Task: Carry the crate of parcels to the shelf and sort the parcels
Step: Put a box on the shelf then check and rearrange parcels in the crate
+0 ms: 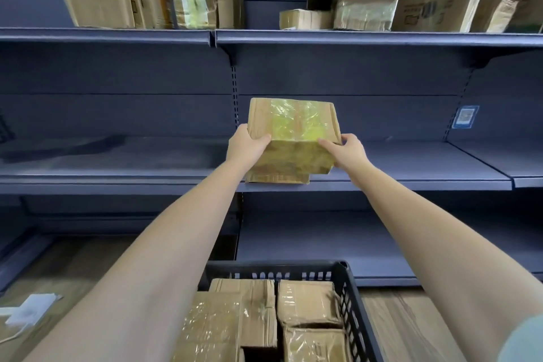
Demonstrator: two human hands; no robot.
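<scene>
A taped cardboard parcel (293, 138) is held between both hands at the front edge of the middle shelf (117, 176), its lower edge at the shelf lip. My left hand (246, 144) grips its left side, my right hand (346, 150) its right side. Below, a black plastic crate (349, 297) stands on the floor in front of the shelving, holding several more taped cardboard parcels (305, 303).
The top shelf (352, 37) carries several cardboard boxes, upright at the left and stacked at the right. A blue label (465, 117) is stuck on the back panel at the right. White paper (29, 308) lies on the wooden floor at the left.
</scene>
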